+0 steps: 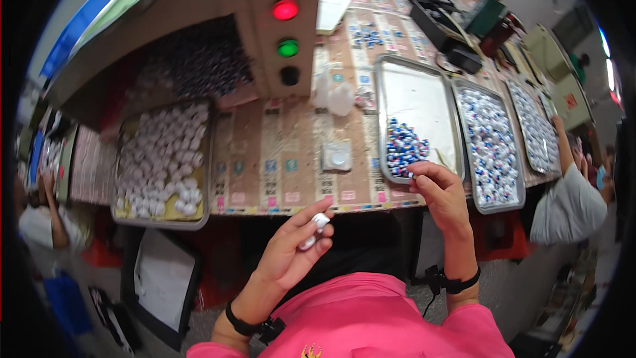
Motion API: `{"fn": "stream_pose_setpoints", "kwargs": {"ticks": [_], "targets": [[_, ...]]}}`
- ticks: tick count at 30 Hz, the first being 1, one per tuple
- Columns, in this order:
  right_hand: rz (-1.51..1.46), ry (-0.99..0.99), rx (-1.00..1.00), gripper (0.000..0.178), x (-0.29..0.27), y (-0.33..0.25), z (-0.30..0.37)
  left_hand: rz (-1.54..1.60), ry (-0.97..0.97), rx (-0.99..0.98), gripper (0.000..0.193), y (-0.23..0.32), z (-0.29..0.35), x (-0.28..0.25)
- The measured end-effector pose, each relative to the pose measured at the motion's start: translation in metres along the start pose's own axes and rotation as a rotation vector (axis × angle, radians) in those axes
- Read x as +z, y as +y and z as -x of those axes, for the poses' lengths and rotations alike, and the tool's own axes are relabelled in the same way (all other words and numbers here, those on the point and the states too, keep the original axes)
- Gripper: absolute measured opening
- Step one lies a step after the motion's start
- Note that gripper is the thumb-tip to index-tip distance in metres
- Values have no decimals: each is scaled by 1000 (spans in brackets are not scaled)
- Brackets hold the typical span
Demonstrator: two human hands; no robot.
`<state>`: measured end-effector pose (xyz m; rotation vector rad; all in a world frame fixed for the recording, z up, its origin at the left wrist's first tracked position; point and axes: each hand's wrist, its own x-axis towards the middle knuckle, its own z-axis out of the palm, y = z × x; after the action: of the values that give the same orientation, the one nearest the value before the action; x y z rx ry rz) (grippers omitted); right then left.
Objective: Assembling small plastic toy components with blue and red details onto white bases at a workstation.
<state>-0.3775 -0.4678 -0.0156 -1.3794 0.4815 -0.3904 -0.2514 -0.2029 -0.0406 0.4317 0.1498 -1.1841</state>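
My left hand is just off the front edge of the table, fingers curled around small white rounded plastic pieces. Over the near edge of a metal tray, my right hand pinches a tiny white-and-blue piece between thumb and fingertips. Beside those fingertips, a heap of small blue, white and red pieces lies in the tray's near left part. Farther left, another tray holds many white rounded pieces like those in my left hand.
A box-like machine with red and green lights stands at the back left. Two more filled trays lie to the right. A small white square block and clear plastic pieces are mid-table. Other people sit on both sides.
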Motion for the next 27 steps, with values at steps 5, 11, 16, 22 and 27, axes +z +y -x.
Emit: {"fn": "stream_pose_setpoints", "kwargs": {"ticks": [5, 11, 16, 22, 27], "targets": [[-79, -108, 115, 20, 39, -2, 0, 29, -38, 18, 34, 2, 3, -5], [-36, -219, 161, 20, 57, -5, -9, 45, -40, 21, 29, 3, 8, -9], [75, -189, 203, 24, 60, -5, -18, 18, -24, 28, 31, 2, 11, -11], [154, -176, 104, 25, 71, -12, -24, 38, -54, 23, 32, 2, 12, -19], [300, -180, -58, 19, 70, -9, -34, 67, -113, 48, 30, 0, 10, -22]]}}
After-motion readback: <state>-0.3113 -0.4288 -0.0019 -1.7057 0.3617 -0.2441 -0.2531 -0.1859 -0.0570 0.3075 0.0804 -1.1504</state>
